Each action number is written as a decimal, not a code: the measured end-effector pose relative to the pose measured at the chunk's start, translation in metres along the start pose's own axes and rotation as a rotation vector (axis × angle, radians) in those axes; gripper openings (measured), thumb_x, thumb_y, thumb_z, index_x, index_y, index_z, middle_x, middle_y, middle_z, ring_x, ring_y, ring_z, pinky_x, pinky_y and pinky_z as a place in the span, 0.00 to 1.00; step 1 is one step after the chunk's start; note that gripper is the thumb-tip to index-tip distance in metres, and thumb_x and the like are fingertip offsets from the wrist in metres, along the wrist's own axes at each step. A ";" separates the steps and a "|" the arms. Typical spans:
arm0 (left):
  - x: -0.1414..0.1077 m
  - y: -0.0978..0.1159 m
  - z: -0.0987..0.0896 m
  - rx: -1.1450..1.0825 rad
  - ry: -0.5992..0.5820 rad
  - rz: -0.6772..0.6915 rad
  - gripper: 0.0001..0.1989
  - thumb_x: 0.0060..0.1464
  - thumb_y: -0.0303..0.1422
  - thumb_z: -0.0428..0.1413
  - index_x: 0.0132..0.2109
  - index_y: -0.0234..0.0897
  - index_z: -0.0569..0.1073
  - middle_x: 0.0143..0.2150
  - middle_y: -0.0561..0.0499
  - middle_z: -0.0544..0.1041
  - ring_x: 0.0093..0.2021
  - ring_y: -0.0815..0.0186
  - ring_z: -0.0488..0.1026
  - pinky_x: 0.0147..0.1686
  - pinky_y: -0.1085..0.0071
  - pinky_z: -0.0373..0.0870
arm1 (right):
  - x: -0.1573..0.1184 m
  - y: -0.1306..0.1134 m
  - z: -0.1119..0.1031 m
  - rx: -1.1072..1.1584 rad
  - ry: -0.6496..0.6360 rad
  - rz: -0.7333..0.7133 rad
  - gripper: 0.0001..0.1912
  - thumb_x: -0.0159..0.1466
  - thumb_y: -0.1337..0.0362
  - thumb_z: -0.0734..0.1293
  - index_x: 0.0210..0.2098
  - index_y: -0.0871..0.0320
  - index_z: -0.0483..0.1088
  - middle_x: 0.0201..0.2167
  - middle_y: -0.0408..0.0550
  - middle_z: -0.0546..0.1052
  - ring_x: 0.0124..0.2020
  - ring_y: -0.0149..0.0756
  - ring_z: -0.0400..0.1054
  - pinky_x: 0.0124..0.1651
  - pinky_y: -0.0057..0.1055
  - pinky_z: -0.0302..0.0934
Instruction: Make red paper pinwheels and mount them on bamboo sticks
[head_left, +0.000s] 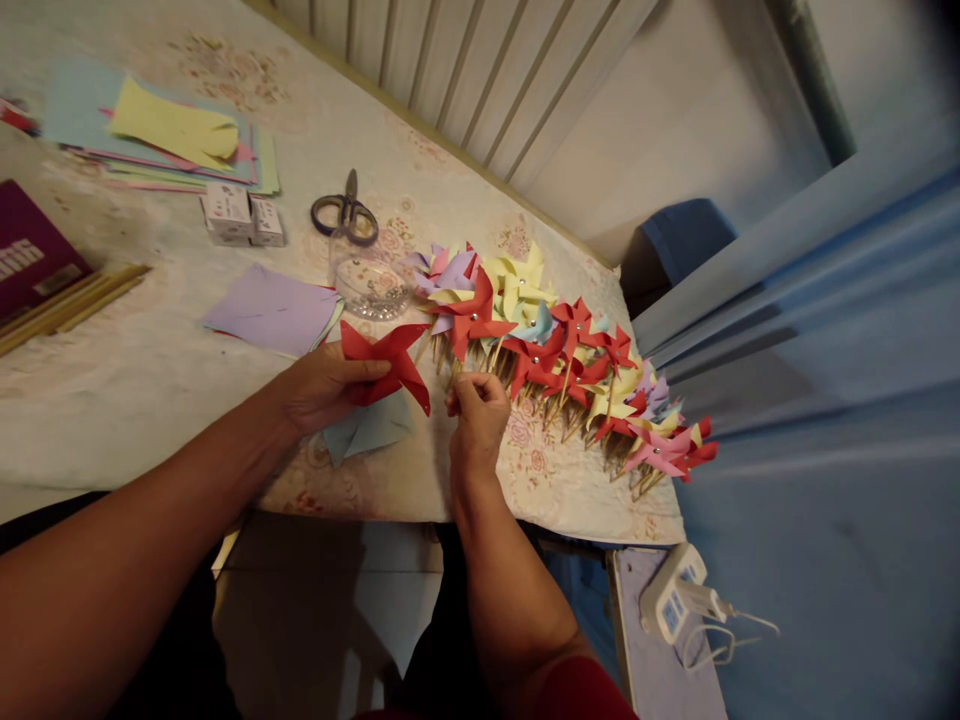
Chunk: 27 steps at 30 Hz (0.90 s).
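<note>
A red paper pinwheel (pixel 394 352) is pinched in my left hand (pixel 330 385), thumb on its face, with its cut arms spreading to the right. My right hand (pixel 480 410) is closed to the right of it, fingertips together; whatever they may hold is too small to make out. Below the pinwheel lies a light blue paper piece (pixel 367 428) on the table. Behind my hands stands a clear plastic dish (pixel 371 290) of small shiny pins, its lid tilted up. Many finished pinwheels on sticks (pixel 574 370) lie in a row to the right of my right hand.
Scissors (pixel 348 212) lie beyond the dish. Purple paper sheets (pixel 270 308) are to the left, with small white boxes (pixel 229 213) and a stack of coloured paper (pixel 172 130) behind. Wooden sticks (pixel 82 305) lie far left. A power strip (pixel 675 592) is at the lower right, beside a blue curtain (pixel 810 450).
</note>
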<state>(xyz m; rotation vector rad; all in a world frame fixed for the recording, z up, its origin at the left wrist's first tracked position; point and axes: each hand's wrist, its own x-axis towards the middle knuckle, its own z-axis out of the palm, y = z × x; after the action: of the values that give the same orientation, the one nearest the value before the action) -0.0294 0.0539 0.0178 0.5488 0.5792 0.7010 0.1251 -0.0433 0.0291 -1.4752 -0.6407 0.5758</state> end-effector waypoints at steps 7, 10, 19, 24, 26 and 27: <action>0.000 -0.004 0.002 -0.027 -0.056 -0.016 0.19 0.32 0.22 0.74 0.35 0.31 0.81 0.32 0.49 0.84 0.28 0.70 0.79 0.31 0.79 0.78 | 0.001 0.002 0.002 0.050 -0.016 0.013 0.06 0.57 0.60 0.69 0.29 0.56 0.71 0.18 0.34 0.68 0.20 0.27 0.59 0.26 0.26 0.54; 0.001 -0.006 0.000 -0.041 -0.063 -0.015 0.19 0.33 0.22 0.74 0.37 0.31 0.81 0.34 0.48 0.84 0.30 0.68 0.80 0.34 0.78 0.79 | 0.001 0.002 0.003 0.068 -0.028 0.035 0.06 0.56 0.61 0.69 0.32 0.56 0.72 0.20 0.35 0.70 0.21 0.27 0.61 0.27 0.26 0.56; 0.000 -0.008 -0.001 -0.022 -0.073 -0.002 0.19 0.36 0.22 0.72 0.40 0.32 0.82 0.35 0.47 0.84 0.32 0.67 0.80 0.37 0.75 0.79 | -0.001 0.000 0.006 0.120 -0.066 0.092 0.06 0.54 0.62 0.70 0.31 0.55 0.70 0.18 0.33 0.68 0.18 0.26 0.60 0.24 0.26 0.54; -0.001 -0.007 0.000 -0.025 -0.066 -0.008 0.21 0.33 0.24 0.74 0.39 0.33 0.82 0.35 0.47 0.84 0.31 0.66 0.79 0.36 0.74 0.79 | -0.001 0.001 0.006 0.136 -0.067 0.095 0.06 0.54 0.63 0.70 0.31 0.55 0.70 0.18 0.33 0.68 0.17 0.26 0.60 0.23 0.25 0.53; -0.001 -0.007 0.000 -0.021 -0.066 -0.002 0.21 0.32 0.24 0.75 0.39 0.33 0.82 0.34 0.47 0.84 0.31 0.66 0.79 0.35 0.74 0.79 | -0.001 0.000 0.006 0.135 -0.070 0.097 0.06 0.54 0.63 0.70 0.31 0.56 0.70 0.18 0.33 0.68 0.17 0.25 0.60 0.23 0.25 0.53; -0.001 -0.007 0.000 -0.018 -0.066 0.002 0.22 0.32 0.24 0.75 0.40 0.34 0.82 0.34 0.47 0.84 0.31 0.66 0.79 0.35 0.74 0.79 | -0.001 -0.001 0.006 0.132 -0.071 0.099 0.06 0.54 0.63 0.70 0.31 0.56 0.70 0.18 0.33 0.68 0.17 0.25 0.60 0.23 0.25 0.53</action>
<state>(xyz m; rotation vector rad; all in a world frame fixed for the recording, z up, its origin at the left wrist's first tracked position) -0.0271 0.0491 0.0137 0.5541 0.5107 0.6871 0.1199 -0.0396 0.0297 -1.3726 -0.5759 0.7359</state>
